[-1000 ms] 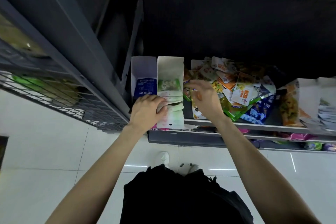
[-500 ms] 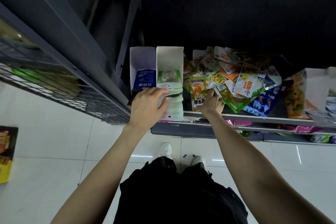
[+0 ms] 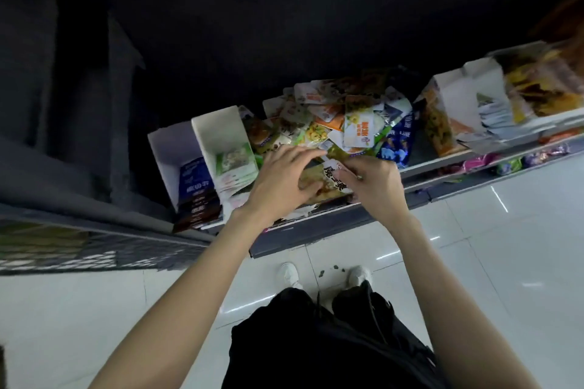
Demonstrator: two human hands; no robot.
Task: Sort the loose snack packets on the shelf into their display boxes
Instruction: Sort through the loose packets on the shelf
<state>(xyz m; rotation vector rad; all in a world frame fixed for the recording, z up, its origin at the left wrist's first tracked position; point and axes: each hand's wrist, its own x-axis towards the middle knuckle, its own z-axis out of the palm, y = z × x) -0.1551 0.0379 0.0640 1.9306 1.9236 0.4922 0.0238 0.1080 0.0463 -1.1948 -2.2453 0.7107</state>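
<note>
At the far left of the shelf [image 3: 442, 164] stands a box of blue packets [image 3: 177, 167], and just right of it a white box [image 3: 224, 139] holding green-and-white packets. Next comes the left hand [image 3: 284, 177], fingers spread and resting flat on a tan packet [image 3: 328, 181] at the shelf's near edge. The right hand [image 3: 373, 180] pinches that packet's right side, fingers curled together. Behind them lies the loose heap [image 3: 341, 123], with more boxes further right. The step looks like picking one packet; next, it needs lifting clear and matching to its box.
</note>
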